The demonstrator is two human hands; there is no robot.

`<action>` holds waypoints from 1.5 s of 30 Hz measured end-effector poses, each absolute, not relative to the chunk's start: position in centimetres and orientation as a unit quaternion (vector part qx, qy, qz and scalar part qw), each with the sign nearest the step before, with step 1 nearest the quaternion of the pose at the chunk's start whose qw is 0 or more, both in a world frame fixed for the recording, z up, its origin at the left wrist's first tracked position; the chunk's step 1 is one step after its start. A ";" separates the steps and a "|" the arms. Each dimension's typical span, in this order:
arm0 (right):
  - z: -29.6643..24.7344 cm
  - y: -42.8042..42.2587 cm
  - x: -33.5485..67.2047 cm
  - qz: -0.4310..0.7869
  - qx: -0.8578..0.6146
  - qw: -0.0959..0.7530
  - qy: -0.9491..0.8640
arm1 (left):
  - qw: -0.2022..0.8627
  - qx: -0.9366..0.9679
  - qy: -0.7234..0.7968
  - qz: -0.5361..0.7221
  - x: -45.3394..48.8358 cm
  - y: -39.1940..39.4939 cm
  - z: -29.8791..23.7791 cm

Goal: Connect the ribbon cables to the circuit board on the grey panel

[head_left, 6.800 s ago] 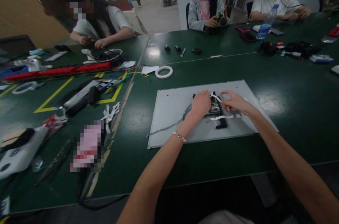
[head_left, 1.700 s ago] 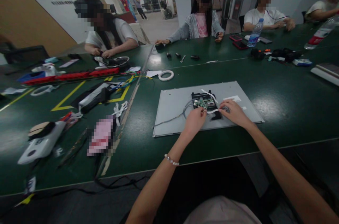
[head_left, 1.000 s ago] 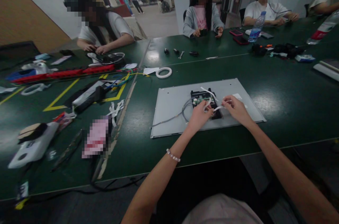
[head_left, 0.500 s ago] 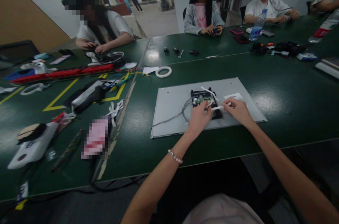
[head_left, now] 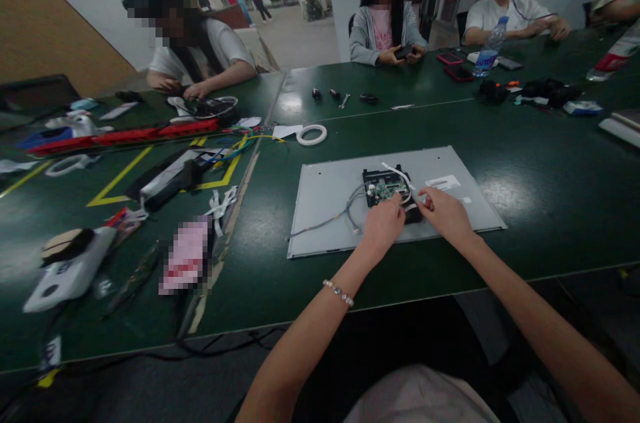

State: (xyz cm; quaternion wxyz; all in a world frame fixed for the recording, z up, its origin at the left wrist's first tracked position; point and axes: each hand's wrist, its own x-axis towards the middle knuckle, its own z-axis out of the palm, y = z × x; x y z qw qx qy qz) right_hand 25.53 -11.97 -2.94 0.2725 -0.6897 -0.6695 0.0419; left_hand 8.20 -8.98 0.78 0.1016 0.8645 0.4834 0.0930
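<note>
A grey metal panel [head_left: 325,199] lies flat on the green table [head_left: 550,176]. A small green circuit board [head_left: 384,188] on a black mount sits near its middle, with white flat ribbon cables and a grey wire bundle [head_left: 345,213] running off to the left. My left hand [head_left: 384,224] is closed at the board's near edge, fingers curled on the white ribbon cable [head_left: 407,199]. My right hand [head_left: 444,215] is beside it, fingers pinched on the same cable's other end.
A white tape ring [head_left: 311,135] lies beyond the panel. To the left are a black and silver tool [head_left: 170,179], coloured wires, a red strip [head_left: 125,136] and white devices. Three people sit across the table with phones, a water bottle [head_left: 489,53] and small tools.
Both hands have moved down closer to the board, and the ribbon cable that was stretched between them now lies lower and bent against it.
</note>
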 end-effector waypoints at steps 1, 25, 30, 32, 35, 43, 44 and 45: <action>-3.0 -12.0 25.5 0.039 -0.692 0.266 -0.670 | 0.099 0.866 0.483 0.086 8.2 -8.9 0.8; -3.3 -13.2 28.1 0.041 -0.740 0.310 -0.596 | 0.104 0.859 0.490 0.107 7.5 -9.6 1.7; -3.3 -13.3 28.1 0.039 -0.743 0.286 -0.604 | 0.107 0.874 0.463 0.101 8.2 -9.1 1.6; -3.2 -13.3 28.1 0.039 -0.742 0.285 -0.606 | 0.093 0.877 0.464 0.085 8.2 -9.0 1.4; -3.2 -13.4 28.0 0.041 -0.740 0.286 -0.608 | 0.078 0.879 0.465 0.070 7.8 -9.0 1.4; -3.2 -13.4 28.2 0.048 -0.741 0.292 -0.603 | 0.085 0.875 0.473 0.056 6.8 -9.4 1.9; -3.1 -13.4 28.2 0.049 -0.740 0.292 -0.604 | 0.087 0.873 0.476 0.058 6.7 -9.4 1.9; -3.1 -13.4 28.2 0.050 -0.740 0.293 -0.604 | 0.089 0.872 0.478 0.060 6.5 -9.4 1.8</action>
